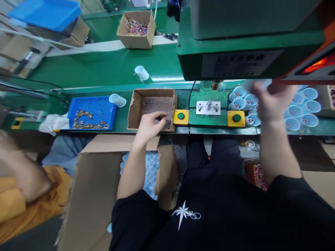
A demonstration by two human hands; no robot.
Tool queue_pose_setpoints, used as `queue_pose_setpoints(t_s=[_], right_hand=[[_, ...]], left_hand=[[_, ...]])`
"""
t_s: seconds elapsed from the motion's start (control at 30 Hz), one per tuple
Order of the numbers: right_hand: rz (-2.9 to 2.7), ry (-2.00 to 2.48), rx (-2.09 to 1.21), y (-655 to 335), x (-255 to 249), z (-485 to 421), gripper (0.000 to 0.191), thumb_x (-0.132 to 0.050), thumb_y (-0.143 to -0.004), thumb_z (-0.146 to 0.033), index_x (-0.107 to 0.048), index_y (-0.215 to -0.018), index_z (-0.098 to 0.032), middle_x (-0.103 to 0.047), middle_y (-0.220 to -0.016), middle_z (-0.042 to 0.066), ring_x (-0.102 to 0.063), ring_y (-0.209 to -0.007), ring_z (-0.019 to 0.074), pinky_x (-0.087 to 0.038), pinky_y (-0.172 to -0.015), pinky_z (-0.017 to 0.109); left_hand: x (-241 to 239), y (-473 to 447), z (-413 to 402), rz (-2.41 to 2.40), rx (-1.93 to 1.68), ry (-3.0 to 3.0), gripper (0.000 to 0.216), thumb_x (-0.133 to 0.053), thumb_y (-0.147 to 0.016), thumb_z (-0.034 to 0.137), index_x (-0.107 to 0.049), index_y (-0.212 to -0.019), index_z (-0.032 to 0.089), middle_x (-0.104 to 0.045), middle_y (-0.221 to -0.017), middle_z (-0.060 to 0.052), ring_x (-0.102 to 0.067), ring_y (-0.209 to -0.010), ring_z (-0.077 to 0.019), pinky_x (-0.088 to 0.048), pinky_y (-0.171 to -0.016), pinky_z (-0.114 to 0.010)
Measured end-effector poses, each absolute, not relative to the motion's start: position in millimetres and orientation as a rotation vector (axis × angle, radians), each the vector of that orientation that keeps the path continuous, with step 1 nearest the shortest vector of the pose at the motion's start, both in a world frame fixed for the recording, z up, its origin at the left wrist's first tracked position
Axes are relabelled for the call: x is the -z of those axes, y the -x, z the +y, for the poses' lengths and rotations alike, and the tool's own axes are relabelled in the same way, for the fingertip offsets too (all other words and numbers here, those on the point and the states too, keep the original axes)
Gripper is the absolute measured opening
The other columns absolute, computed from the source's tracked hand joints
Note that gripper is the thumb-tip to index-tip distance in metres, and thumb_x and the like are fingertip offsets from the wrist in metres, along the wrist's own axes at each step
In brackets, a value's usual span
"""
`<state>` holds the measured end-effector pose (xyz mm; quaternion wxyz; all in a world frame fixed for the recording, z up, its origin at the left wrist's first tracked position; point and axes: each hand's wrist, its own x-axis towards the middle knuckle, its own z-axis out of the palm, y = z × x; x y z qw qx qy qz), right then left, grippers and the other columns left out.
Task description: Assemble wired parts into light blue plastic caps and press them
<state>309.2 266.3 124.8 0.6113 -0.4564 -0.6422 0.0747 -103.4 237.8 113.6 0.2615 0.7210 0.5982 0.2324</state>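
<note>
My left hand [154, 125] is over the near right part of an open cardboard box [132, 111], its thumb and fingers curled together. Anything pinched there is too small to make out. Small bits lie on the box floor. My right hand [270, 99] is raised over a cluster of pale blue plastic cups [293, 111], smeared by motion. A blurred whitish shape shows by its fingers; I cannot tell whether they grip it. Several cups hold small parts. Between my hands, a metal fixture plate [202, 108] sits under the press head [215, 85].
Yellow boxes with green buttons [180, 116] flank the fixture. Left of the cardboard box are a cup [117, 100] and a blue tray [113, 118] of small metal parts. The grey-green machine housing [248, 52] overhangs the right side. A co-worker's arm [23, 170] is at far left.
</note>
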Motion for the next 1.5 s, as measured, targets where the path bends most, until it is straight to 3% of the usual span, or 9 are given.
queue_pose_setpoints(t_s=[0.1, 0.27, 0.6, 0.83, 1.1, 1.27, 1.33, 1.43, 1.5], right_hand=[[-1.548, 0.832, -0.181, -254, -90, 246, 0.076, -0.065, -0.096, -0.077, -0.046, -0.156, -0.034, -0.061, -0.150, 0.013, -0.063, -0.142, 0.0341, -0.058, -0.111, 0.063], [-1.521, 1.072, -0.222, -214, -58, 254, 0.091, -0.056, -0.098, -0.082, -0.026, -0.166, -0.029, -0.051, -0.157, 0.018, -0.054, -0.151, 0.0391, -0.050, -0.119, 0.071], [-1.689, 1.083, -0.277, -218, -66, 253, 0.073, -0.071, -0.097, -0.066, -0.045, -0.150, -0.023, -0.063, -0.145, 0.018, -0.065, -0.138, 0.0354, -0.059, -0.115, 0.060], [-1.670, 1.043, -0.218, -218, -66, 261, 0.069, -0.071, -0.097, -0.066, -0.046, -0.145, -0.023, -0.067, -0.140, 0.017, -0.070, -0.131, 0.0342, -0.062, -0.113, 0.056], [-1.783, 1.334, -0.240, -216, -81, 253, 0.070, -0.073, -0.097, -0.061, -0.051, -0.149, -0.019, -0.072, -0.130, 0.017, -0.075, -0.116, 0.0371, -0.068, -0.094, 0.049], [-1.843, 1.316, -0.154, -222, -83, 235, 0.072, -0.066, -0.103, -0.053, -0.042, -0.161, -0.018, -0.065, -0.150, 0.020, -0.068, -0.133, 0.0345, -0.062, -0.109, 0.050], [-1.874, 1.358, -0.043, -238, -82, 216, 0.073, -0.068, -0.102, -0.055, -0.046, -0.159, -0.016, -0.065, -0.150, 0.019, -0.063, -0.140, 0.0338, -0.056, -0.119, 0.051], [-1.817, 1.494, 0.108, -269, -69, 187, 0.047, -0.067, -0.101, -0.050, -0.066, -0.136, -0.018, -0.076, -0.128, 0.015, -0.069, -0.127, 0.0301, -0.053, -0.119, 0.049], [-1.780, 1.586, 0.166, -286, -54, 174, 0.023, -0.065, -0.102, -0.041, -0.072, -0.114, -0.023, -0.080, -0.109, 0.009, -0.074, -0.110, 0.0241, -0.050, -0.120, 0.045]], left_hand=[[-116, 92, 234, 1.549, -0.603, -2.045, 0.039, -0.057, -0.097, 0.042, -0.084, -0.114, 0.018, -0.085, -0.117, -0.008, -0.079, -0.111, -0.0261, -0.060, -0.105, -0.036], [-121, 88, 232, 1.478, -0.583, -2.113, 0.039, -0.057, -0.100, 0.039, -0.084, -0.117, 0.018, -0.085, -0.118, -0.009, -0.080, -0.112, -0.0272, -0.061, -0.106, -0.037], [-114, 86, 230, 1.435, -0.662, -2.219, 0.033, -0.060, -0.101, 0.037, -0.083, -0.117, 0.019, -0.085, -0.119, -0.010, -0.081, -0.110, -0.0267, -0.062, -0.104, -0.039], [-110, 73, 231, 1.330, -0.625, -2.366, 0.034, -0.055, -0.108, 0.037, -0.085, -0.114, 0.021, -0.085, -0.114, -0.010, -0.080, -0.107, -0.0244, -0.062, -0.102, -0.037], [-95, 67, 232, 1.374, -0.628, -2.597, 0.036, -0.050, -0.112, 0.032, -0.084, -0.116, 0.022, -0.084, -0.120, -0.011, -0.078, -0.120, -0.0250, -0.061, -0.111, -0.039], [-99, 55, 224, 1.436, -0.494, -2.656, 0.037, -0.048, -0.111, 0.030, -0.083, -0.118, 0.022, -0.084, -0.120, -0.013, -0.077, -0.124, -0.0290, -0.061, -0.111, -0.043], [-100, 51, 218, 1.474, -0.469, -2.669, 0.038, -0.046, -0.111, 0.031, -0.083, -0.118, 0.022, -0.083, -0.123, -0.015, -0.078, -0.122, -0.0314, -0.062, -0.109, -0.046], [-90, 54, 218, 1.518, -0.451, -2.728, 0.042, -0.042, -0.110, 0.032, -0.081, -0.123, 0.021, -0.080, -0.128, -0.019, -0.078, -0.120, -0.0394, -0.063, -0.104, -0.057], [-79, 60, 224, 1.454, -0.489, -2.766, 0.042, -0.045, -0.107, 0.032, -0.076, -0.136, 0.029, -0.082, -0.123, -0.015, -0.077, -0.122, -0.0413, -0.064, -0.101, -0.062]])
